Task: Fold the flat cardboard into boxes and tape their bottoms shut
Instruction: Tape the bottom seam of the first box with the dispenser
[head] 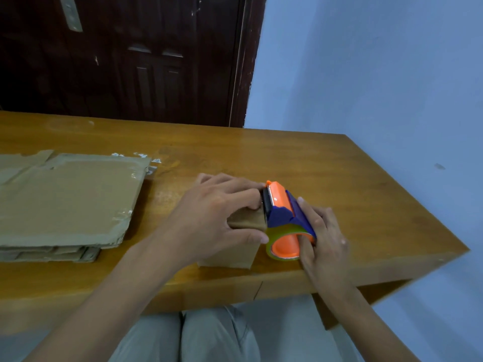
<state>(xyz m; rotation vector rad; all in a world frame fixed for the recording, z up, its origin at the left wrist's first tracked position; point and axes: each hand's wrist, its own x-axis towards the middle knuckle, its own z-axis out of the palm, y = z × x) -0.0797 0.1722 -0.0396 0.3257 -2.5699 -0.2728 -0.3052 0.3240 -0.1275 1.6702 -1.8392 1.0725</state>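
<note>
While the left hand (219, 215) is gripping the small box (235, 246) on the table (339, 178), the right hand (322, 236) is clasping the tape dispenser (285, 218). The dispenser's blade end is touching the box's right top edge, so the tape run is likely heading leftward, towards the left hand.

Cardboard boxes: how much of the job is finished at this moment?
Done: one small box is folded and stands on the table. In hand: left hand holds it while right hand presses the tape dispenser against it. Left: the flat cardboard stack.
</note>
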